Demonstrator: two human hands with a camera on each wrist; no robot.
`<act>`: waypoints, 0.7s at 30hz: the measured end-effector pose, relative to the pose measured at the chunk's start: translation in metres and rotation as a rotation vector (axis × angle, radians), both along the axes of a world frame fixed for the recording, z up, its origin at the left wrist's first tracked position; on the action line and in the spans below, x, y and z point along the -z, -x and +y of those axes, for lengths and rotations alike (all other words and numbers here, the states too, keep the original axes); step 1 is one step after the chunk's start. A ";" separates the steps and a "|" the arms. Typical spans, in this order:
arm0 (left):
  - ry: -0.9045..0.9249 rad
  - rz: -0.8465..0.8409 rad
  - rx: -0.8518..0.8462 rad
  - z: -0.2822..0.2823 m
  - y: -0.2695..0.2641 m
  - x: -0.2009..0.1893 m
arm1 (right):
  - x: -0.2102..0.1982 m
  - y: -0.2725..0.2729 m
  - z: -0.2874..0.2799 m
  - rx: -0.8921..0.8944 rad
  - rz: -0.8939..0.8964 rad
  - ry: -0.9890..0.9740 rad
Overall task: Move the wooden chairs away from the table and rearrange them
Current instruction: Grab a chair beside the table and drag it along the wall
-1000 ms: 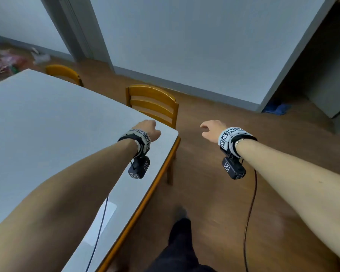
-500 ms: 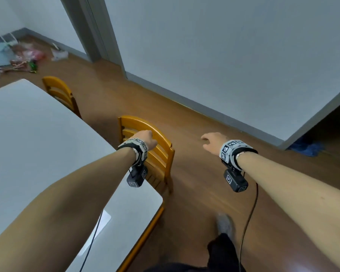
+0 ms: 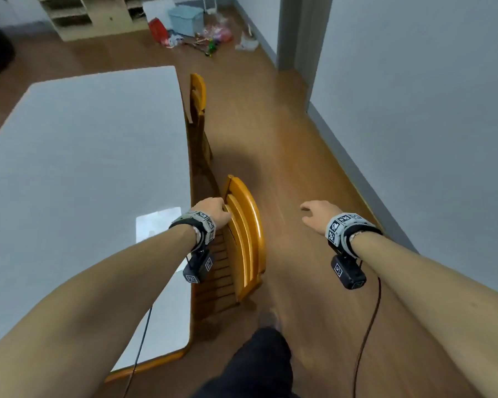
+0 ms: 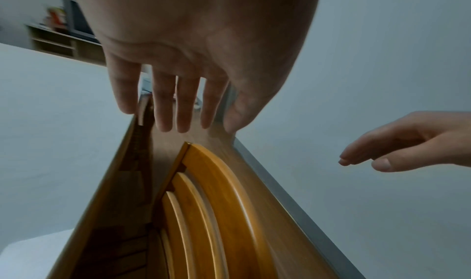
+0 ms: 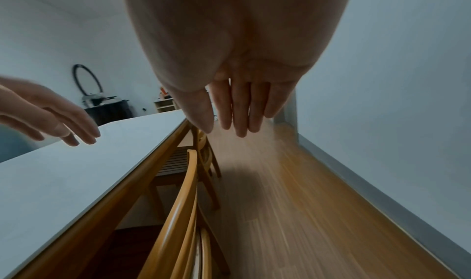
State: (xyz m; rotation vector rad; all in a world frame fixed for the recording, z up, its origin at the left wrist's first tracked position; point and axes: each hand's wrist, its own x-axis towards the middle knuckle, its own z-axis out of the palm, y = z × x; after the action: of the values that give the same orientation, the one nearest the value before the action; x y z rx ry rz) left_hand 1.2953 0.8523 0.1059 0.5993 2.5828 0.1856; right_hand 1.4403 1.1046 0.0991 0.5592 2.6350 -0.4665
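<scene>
The table (image 3: 84, 156), white-topped with a wooden edge band, fills the left of your head view; wood floor (image 3: 285, 145) runs between it and the wall. Two wooden chairs stand tucked along its right side: the near chair (image 3: 246, 225), its curved slatted back beside the table edge and its seat partly under the top, and the far chair (image 3: 198, 96) farther along the same edge. Neither appears to have left the table, so the step in hand reads as the first reach.

Your left hand (image 3: 213, 212) hovers over the far end of the near chair's top rail; the left wrist view shows its fingers (image 4: 163, 110) straight and slightly spread, holding nothing, clear of the rail. Your right hand (image 3: 318, 215) hangs over open floor to the right of the chair, fingers extended and loosely together, likewise empty.

The next move probably calls for both hands to drop onto the top rail, one toward each end, curl around it, then draw the chair rightward, clear of the table edge.
</scene>
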 end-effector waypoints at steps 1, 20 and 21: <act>0.001 -0.009 -0.048 0.001 0.011 0.004 | 0.004 0.022 0.008 -0.039 0.003 0.008; -0.011 -0.071 -0.846 0.020 0.072 0.059 | 0.079 0.286 0.015 -0.765 -0.053 0.087; -0.026 -0.082 -0.906 0.026 0.064 0.066 | 0.086 0.293 0.016 -0.815 -0.059 0.082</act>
State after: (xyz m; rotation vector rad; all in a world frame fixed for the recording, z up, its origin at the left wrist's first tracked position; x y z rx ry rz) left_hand 1.2315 0.8785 0.0401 -0.5965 2.5805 0.5142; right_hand 1.1472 1.1204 0.0133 -0.5175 2.4914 -0.2804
